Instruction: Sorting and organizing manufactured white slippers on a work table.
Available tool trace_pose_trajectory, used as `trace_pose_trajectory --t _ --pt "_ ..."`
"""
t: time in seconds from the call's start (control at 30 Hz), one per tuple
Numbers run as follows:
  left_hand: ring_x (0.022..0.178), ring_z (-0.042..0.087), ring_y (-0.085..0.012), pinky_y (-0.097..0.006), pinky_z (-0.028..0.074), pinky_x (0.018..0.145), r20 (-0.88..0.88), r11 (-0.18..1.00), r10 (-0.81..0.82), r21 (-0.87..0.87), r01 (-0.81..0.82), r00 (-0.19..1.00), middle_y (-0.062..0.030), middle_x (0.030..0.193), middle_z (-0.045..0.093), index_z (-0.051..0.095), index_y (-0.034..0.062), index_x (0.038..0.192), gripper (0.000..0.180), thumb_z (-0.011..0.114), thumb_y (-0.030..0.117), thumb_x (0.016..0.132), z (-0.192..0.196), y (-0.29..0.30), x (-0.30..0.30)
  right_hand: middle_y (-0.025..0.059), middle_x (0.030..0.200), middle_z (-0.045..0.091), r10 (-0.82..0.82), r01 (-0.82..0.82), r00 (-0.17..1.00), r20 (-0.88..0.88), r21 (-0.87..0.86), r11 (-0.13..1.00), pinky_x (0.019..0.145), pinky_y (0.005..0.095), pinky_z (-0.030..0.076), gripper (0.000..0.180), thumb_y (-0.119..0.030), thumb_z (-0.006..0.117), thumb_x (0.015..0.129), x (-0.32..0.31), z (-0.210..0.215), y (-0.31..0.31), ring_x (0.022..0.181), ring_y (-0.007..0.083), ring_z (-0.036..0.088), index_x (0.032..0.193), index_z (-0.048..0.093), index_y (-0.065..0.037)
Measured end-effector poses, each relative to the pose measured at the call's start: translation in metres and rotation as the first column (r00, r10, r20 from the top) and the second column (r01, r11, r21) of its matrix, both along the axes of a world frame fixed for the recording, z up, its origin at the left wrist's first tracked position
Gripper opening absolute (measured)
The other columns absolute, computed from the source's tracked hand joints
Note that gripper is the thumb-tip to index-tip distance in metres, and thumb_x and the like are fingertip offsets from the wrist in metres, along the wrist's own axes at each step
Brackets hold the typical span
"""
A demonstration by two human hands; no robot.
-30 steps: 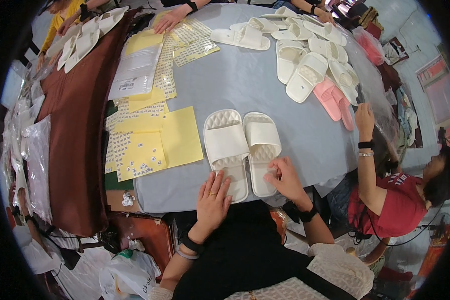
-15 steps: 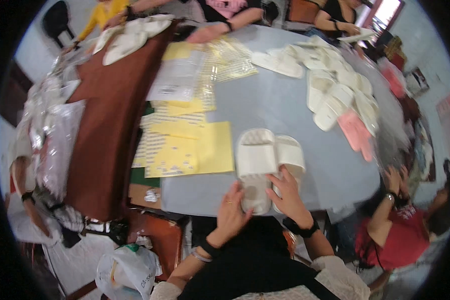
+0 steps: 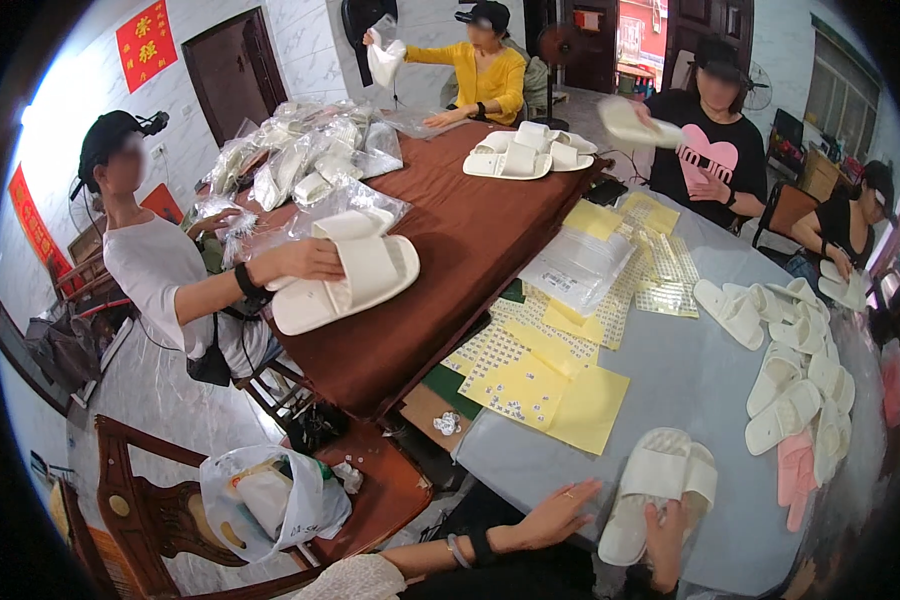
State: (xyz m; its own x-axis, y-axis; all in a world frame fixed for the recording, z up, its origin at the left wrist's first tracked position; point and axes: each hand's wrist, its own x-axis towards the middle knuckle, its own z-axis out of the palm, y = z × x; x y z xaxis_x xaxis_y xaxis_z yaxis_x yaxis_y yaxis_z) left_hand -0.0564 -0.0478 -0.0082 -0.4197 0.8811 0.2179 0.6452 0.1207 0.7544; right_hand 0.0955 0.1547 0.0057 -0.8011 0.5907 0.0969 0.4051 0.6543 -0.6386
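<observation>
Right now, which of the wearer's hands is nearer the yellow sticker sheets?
Left. The left hand lies flat on the grey table just below the yellow sticker sheets; the right hand is farther off, on the white slippers.

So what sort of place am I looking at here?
Likely a small home workshop for packing slippers: white slippers lie piled on the grey table, yellow sticker sheets are spread beside them, and bagged slippers are heaped on the brown table.

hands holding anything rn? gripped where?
Right hand grips the white slipper pair at the heel end. Left hand lies open on the grey table beside it, holding nothing.
</observation>
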Motion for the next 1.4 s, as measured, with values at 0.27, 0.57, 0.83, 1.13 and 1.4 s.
trace_pose_trajectory --t 0.27,0.57,0.83,1.13,1.4 --pt "0.121 0.048 -0.0332 -0.040 0.040 0.100 0.008 0.917 0.335 0.226 -0.328 0.942 -0.0178 0.123 0.055 0.053 0.0022 0.122 0.036 0.059 0.008 0.087 0.062 -0.046 -0.062 0.0256 0.142 0.032 -0.605 0.607 0.795 -0.053 0.028 0.795 0.107 0.0408 0.026 0.046 -0.023 0.054 0.091 0.063 0.007 0.117 0.133 0.0386 0.028 0.129 0.044 0.003" --pt "0.122 0.045 -0.0360 -0.045 0.038 0.100 -0.766 0.977 0.136 0.000 -0.212 0.629 -0.0146 0.117 0.056 0.058 0.0026 0.109 0.032 0.057 0.008 0.078 0.134 -0.058 -0.139 0.0187 0.136 0.043 -0.222 0.226 0.953 -0.204 -0.007 0.974 0.107 0.0388 0.028 0.036 -0.010 0.049 0.092 0.001 0.046 0.033 0.131 0.0305 0.036 0.127 0.049 -0.002" --pt "0.128 0.039 -0.0346 -0.050 0.029 0.106 -0.784 0.795 -0.596 -0.546 -0.265 -0.172 -0.0132 0.135 0.047 0.050 0.0060 0.127 0.044 0.040 0.030 0.092 0.036 0.015 -0.036 0.0180 0.135 0.045 0.579 -0.690 0.603 -0.550 0.005 0.724 0.105 0.0403 0.030 0.039 -0.010 0.045 0.092 -0.145 0.182 -0.111 0.125 0.0328 0.044 0.129 0.046 0.001" --pt "0.134 0.028 -0.0352 -0.055 0.029 0.105 -0.976 0.759 -0.204 -0.112 -0.641 -0.072 -0.0102 0.145 0.036 0.050 0.0196 0.131 0.045 0.028 0.040 0.097 -0.088 0.071 0.046 0.0123 0.145 0.034 0.930 -0.942 0.195 -0.310 0.204 0.266 0.109 0.0496 0.018 0.056 -0.044 0.033 0.096 -0.136 0.180 -0.175 0.135 0.0309 0.029 0.139 0.036 -0.007" --pt "0.141 0.015 -0.0217 -0.043 0.008 0.114 -0.177 0.093 -0.979 0.061 -0.994 -0.102 -0.0008 0.151 0.024 0.027 0.0218 0.144 0.052 0.029 0.042 0.097 -0.056 0.126 0.077 0.0082 0.109 0.060 0.886 -0.967 0.252 -0.388 -0.085 0.238 0.090 0.0368 0.040 0.022 -0.025 0.057 0.089 -0.130 0.180 -0.171 0.102 0.0270 0.055 0.102 0.059 -0.007"
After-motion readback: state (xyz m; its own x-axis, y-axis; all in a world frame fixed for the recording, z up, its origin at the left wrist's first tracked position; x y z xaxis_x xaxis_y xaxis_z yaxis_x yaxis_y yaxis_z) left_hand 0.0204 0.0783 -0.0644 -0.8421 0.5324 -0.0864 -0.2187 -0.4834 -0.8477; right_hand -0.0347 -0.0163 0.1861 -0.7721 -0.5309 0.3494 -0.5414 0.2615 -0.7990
